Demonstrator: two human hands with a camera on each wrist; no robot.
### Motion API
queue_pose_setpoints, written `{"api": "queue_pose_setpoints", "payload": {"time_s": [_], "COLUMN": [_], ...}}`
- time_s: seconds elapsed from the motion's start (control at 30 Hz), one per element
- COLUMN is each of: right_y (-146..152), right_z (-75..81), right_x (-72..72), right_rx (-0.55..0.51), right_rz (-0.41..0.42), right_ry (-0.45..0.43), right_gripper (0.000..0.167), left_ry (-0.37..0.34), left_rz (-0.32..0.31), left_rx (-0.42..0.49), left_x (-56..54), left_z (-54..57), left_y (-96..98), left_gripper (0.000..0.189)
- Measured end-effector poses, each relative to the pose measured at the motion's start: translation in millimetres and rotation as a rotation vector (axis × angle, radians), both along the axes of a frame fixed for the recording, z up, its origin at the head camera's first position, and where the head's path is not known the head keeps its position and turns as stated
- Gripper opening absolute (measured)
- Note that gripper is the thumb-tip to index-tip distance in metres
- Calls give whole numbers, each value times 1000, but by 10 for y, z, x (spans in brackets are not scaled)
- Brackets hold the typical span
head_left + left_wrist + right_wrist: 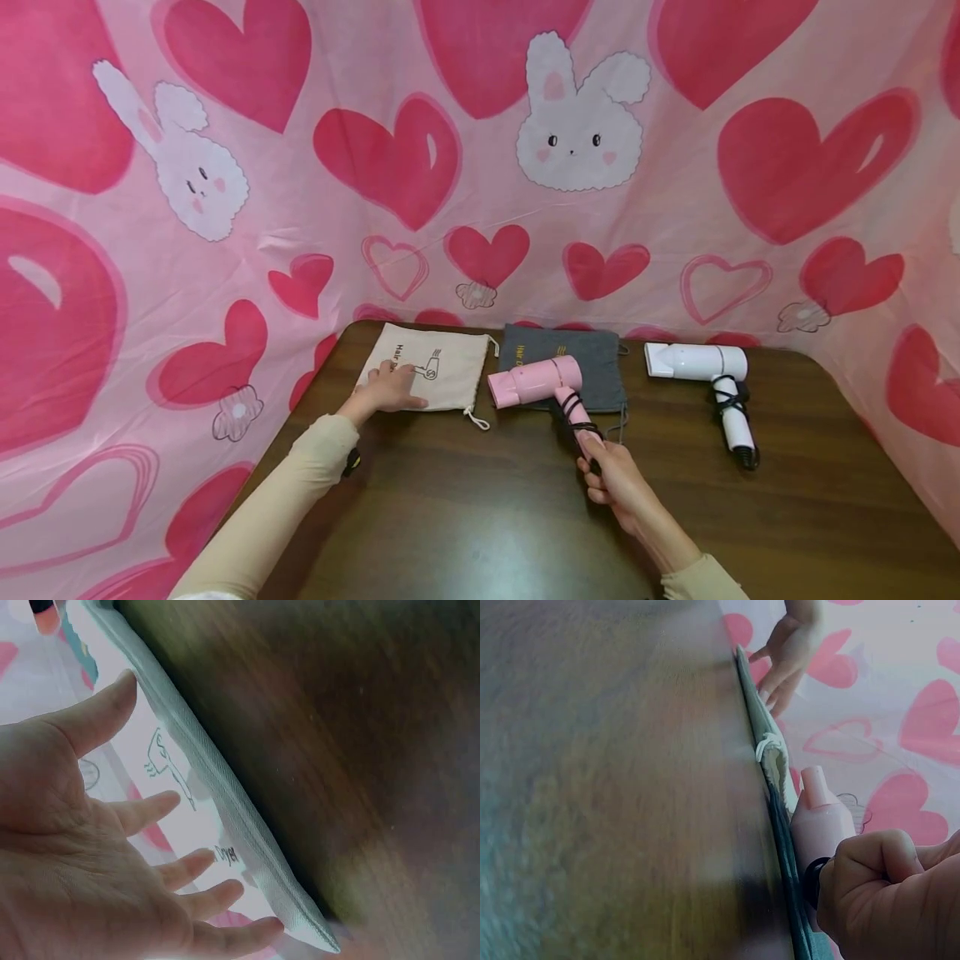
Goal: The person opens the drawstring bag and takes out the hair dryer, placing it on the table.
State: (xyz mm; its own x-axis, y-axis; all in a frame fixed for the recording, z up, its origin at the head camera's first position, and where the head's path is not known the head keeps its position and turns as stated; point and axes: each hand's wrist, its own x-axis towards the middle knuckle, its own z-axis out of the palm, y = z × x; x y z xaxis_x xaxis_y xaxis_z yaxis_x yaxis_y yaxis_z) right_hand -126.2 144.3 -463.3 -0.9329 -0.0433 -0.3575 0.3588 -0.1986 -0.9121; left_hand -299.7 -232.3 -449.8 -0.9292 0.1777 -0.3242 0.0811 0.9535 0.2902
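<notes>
A pink hair dryer (536,382), its black cord wound round the handle, is gripped near the handle's end by my right hand (617,479). Its barrel is over a dark grey drawstring bag (606,375), and the nozzle points left. My left hand (390,387) is spread over a cream drawstring bag (457,375) printed with a dryer drawing. In the left wrist view the fingers of the left hand (112,847) look extended over the cream bag (202,765). The right wrist view shows curled right-hand fingers (877,877) beside the pink dryer (821,825).
A white hair dryer (697,362) with a black cord round its handle lies at the right on the dark wooden table (480,517). A pink cloth (480,192) with hearts and rabbits hangs behind the table and along its sides.
</notes>
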Motion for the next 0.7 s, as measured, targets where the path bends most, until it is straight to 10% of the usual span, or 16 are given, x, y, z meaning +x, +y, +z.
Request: {"api": "queue_pose_setpoints", "payload": {"time_s": [0.7], "right_y": [28], "right_z": [27], "right_x": [132], "right_rx": [-29], "right_rz": [-117], "right_ry": [-25], "right_gripper": [27], "left_ry": [39], "left_rz": [-2], "left_rx": [20], "left_x": [100], "left_z": [-24], "left_y": [76], "left_gripper": [77]}}
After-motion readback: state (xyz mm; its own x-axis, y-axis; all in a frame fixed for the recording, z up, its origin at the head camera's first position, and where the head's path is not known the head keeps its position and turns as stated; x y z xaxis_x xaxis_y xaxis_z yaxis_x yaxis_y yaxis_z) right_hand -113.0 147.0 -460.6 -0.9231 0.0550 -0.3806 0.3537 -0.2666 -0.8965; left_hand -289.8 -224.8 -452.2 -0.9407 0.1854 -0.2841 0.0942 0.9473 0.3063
